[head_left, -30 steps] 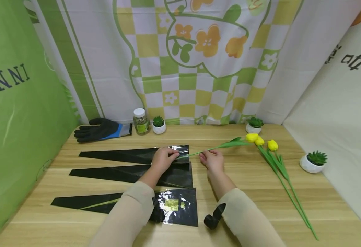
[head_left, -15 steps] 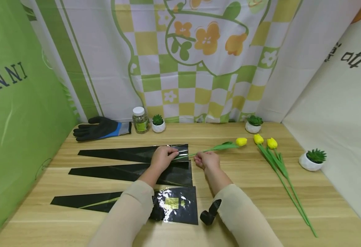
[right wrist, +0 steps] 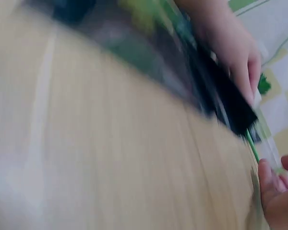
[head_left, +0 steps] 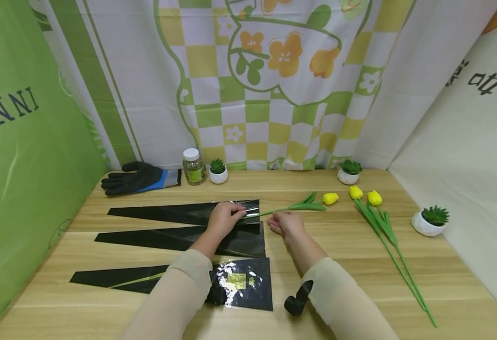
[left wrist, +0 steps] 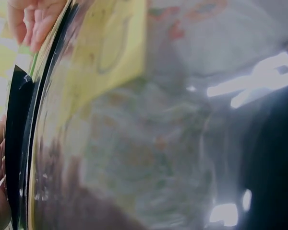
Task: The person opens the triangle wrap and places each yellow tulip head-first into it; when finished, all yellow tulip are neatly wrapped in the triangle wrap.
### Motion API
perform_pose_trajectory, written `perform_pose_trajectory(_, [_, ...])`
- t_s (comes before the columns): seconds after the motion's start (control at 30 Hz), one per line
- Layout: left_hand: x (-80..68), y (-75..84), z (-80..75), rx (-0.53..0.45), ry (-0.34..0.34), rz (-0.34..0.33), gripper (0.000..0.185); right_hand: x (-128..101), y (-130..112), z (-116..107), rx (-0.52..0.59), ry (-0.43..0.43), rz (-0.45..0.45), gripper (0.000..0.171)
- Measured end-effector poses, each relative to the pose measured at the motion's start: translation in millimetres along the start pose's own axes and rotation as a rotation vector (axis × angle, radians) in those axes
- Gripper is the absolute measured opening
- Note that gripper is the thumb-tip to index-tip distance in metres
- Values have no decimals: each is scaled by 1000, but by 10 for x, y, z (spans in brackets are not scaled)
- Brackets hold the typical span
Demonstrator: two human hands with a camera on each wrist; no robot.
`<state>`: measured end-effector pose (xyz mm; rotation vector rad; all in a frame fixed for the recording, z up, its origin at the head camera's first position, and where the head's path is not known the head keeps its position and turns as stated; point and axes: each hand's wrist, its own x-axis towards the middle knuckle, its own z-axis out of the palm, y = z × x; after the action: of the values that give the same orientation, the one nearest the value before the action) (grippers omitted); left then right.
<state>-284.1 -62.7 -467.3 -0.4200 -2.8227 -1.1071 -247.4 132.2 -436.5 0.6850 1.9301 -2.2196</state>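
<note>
My left hand [head_left: 226,217] pinches the wide mouth of the farthest black plastic sleeve [head_left: 180,212] and holds it lifted a little. A yellow tulip [head_left: 330,198] lies on the table with the end of its green stem [head_left: 274,210] in that mouth. My right hand [head_left: 283,223] rests on the wood just on the near side of the stem, fingers relaxed and not around it. In the left wrist view the glossy sleeve film [left wrist: 158,124] fills the frame. The right wrist view is blurred; it shows the stem [right wrist: 252,146] running into the sleeve edge [right wrist: 230,112].
Two more black sleeves [head_left: 176,237] lie nearer me, the nearest [head_left: 231,283] with a green stem inside. Two yellow tulips [head_left: 373,198] lie to the right. A dark glove [head_left: 140,178], a jar [head_left: 193,166] and small potted plants [head_left: 218,171] [head_left: 432,222] stand along the back and right.
The tulip has slid left, its stem going deeper into the sleeve mouth. My right hand moved left with it, then let go and dropped to the table. The left hand has stayed put.
</note>
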Motion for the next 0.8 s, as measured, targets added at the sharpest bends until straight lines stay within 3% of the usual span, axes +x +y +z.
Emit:
perform_pose_trajectory(0.13, [3, -2, -5, 3, -1, -1, 21, 23, -65, -190, -259, -39, -171, 35])
perform_pose_trajectory(0.37, [8, -13, -21, 2, -8, -9, 22, 166, -243, -571, -985, -59, -530, 29])
perform_pose_trajectory(0.57, [-5, -12, -29, 0, -9, -11, 22, 272, -283, -693, -1271, -62, -673, 28])
perform_pose_trajectory(0.8, [7, -4, -26, 5, -5, -2, 21, 354, -269, -743, -1468, -81, -690, 32])
